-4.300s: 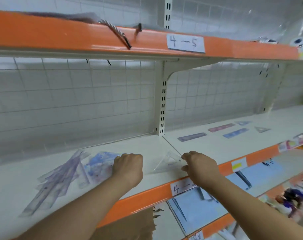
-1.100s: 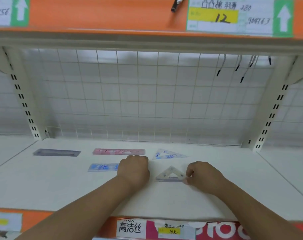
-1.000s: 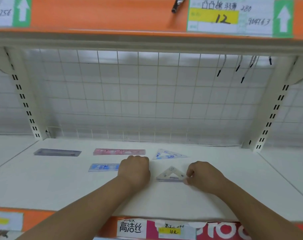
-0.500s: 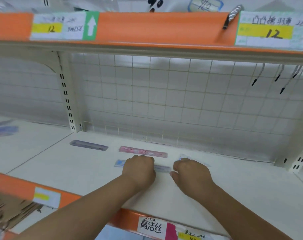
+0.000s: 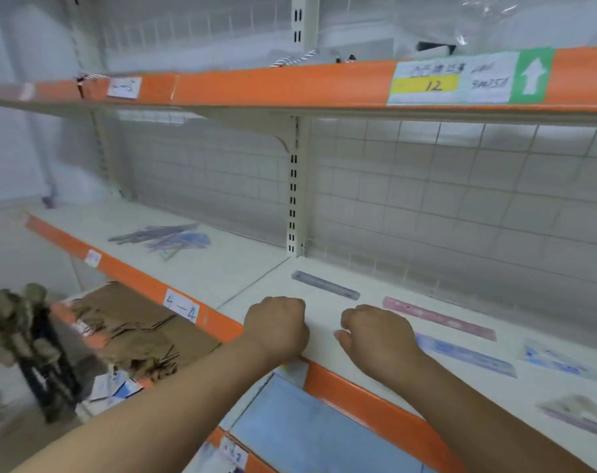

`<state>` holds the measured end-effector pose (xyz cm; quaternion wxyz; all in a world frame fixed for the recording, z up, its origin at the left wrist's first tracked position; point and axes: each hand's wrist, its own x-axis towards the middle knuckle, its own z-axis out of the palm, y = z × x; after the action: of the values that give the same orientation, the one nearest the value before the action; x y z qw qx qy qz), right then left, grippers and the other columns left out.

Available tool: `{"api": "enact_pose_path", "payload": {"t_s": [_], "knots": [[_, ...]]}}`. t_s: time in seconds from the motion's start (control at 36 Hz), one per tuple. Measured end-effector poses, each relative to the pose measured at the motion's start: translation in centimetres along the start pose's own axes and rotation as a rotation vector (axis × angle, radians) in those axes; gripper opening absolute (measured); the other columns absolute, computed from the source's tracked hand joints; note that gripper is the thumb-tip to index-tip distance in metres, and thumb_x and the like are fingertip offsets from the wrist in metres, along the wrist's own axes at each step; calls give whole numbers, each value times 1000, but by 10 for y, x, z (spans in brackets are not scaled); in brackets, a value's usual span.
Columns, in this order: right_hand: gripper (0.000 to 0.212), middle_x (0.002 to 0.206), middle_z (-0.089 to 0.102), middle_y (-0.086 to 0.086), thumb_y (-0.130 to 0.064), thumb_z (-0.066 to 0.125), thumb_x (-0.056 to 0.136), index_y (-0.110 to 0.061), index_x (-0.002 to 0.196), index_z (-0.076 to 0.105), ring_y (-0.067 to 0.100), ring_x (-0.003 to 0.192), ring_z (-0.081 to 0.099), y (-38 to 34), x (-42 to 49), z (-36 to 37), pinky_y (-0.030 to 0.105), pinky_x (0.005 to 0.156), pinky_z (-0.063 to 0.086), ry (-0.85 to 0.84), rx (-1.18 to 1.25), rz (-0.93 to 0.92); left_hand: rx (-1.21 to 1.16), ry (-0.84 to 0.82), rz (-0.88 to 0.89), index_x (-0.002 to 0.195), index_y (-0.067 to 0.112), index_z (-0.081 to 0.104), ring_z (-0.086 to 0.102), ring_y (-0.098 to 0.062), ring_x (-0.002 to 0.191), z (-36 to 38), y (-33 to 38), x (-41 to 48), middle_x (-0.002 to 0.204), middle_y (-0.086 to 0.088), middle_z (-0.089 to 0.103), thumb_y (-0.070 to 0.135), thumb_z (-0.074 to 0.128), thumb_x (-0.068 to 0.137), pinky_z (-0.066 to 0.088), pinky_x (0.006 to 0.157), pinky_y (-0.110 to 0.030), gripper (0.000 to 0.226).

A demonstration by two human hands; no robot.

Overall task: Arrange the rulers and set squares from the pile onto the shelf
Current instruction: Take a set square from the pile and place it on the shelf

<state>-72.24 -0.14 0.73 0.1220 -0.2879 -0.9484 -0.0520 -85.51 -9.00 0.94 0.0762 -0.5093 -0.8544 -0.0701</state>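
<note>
Step in hand, judged: between placements, with neither hand carrying a piece. Left hand (image 5: 276, 326) and right hand (image 5: 378, 336) rest side by side on the shelf (image 5: 242, 268) near its orange front edge (image 5: 358, 394). The fingers of both are curled under into loose fists, and no ruler or set square shows in either. The pile (image 5: 167, 238) lies in the left bay, beyond the upright post (image 5: 293, 199) and well apart from both hands. It is a fanned overlap of translucent purple and blue pieces. It is too blurred to count, though it looks like several pieces. Laid out flat in the right bay, each apart from its neighbours, I count three rulers and two set squares. The grey ruler (image 5: 326, 285) lies nearest the post, the pink ruler (image 5: 438, 318) to its right, and the blue ruler (image 5: 464, 355) in front of the pink one, just beside the right hand. The blue-printed set square (image 5: 563, 361) lies right of the blue ruler. The pale set square (image 5: 580, 416) sits nearest the front edge at far right. Next move, judged: reach left across the post to the pile, slide or pinch one thin piece free of the overlap without dragging the others, carry it to the right bay and set it flat in a free spot in line with the rows. Thin, slick plastic on a smooth board probably needs a fingertip lift at an edge.
</note>
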Motion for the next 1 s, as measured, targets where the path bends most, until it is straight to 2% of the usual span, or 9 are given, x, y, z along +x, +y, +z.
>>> {"api": "enact_pose_path", "payload": {"t_s": [0.17, 0.31, 0.42, 0.53, 0.61, 0.75, 0.86, 1.0], "knots": [[33, 112, 60, 2, -41, 40, 97, -19, 111, 60, 25, 104, 59, -93, 45, 7, 30, 77, 44, -13, 23, -32, 10, 12, -50, 107, 13, 59, 56, -29, 107, -12, -102, -13, 112, -9, 62, 21, 46, 92, 40, 77, -30, 21], [30, 110, 61, 3, -36, 41, 96, -17, 110, 60, 25, 101, 59, -158, 75, 12, 32, 79, 46, -4, 57, -36, -10, 43, -66, 102, 13, 59, 58, -28, 99, -21, -182, -24, 105, -8, 63, 23, 46, 93, 37, 69, -27, 19], [29, 110, 61, 4, -34, 41, 96, -17, 109, 61, 26, 102, 58, -202, 98, 19, 31, 76, 44, -31, 67, -59, -21, 49, -105, 90, 14, 56, 59, -27, 90, -21, -237, -30, 97, -7, 64, 21, 45, 93, 38, 66, -27, 13], [30, 100, 60, 5, -38, 42, 97, -15, 104, 60, 25, 93, 58, -236, 128, 25, 28, 66, 36, -21, 59, -105, -23, 52, -162, 98, 14, 61, 59, -24, 86, -19, -283, -27, 93, -4, 63, 22, 44, 94, 39, 66, -26, 19], [28, 86, 50, 1, -37, 42, 97, -16, 101, 60, 20, 79, 50, -256, 153, 29, 27, 62, 32, -11, 53, -133, -37, 51, -194, 97, 13, 61, 57, -23, 79, -16, -312, -18, 87, -4, 62, 19, 44, 93, 39, 62, -27, 19], [29, 96, 59, 3, -36, 43, 96, -14, 101, 61, 22, 88, 57, -278, 200, 45, 27, 65, 36, -24, 69, -175, -51, 32, -226, 93, 13, 59, 60, -23, 84, -10, -349, 3, 89, -5, 63, 19, 42, 92, 43, 63, -29, 18], [31, 107, 62, 1, -40, 41, 97, -18, 106, 61, 22, 99, 59, -287, 248, 55, 28, 69, 38, -8, 73, -180, 5, 36, -269, 92, 17, 56, 50, -19, 79, -4, -375, 32, 88, -1, 57, 18, 42, 91, 37, 58, -26, 14], [31, 112, 62, -4, -44, 40, 97, -22, 108, 59, 18, 105, 57, -291, 303, 68, 25, 71, 36, -5, 93, -178, 18, 9, -309, 104, 13, 60, 58, -25, 96, 0, -408, 75, 103, -5, 63, 19, 42, 92, 45, 73, -31, 23]]}}
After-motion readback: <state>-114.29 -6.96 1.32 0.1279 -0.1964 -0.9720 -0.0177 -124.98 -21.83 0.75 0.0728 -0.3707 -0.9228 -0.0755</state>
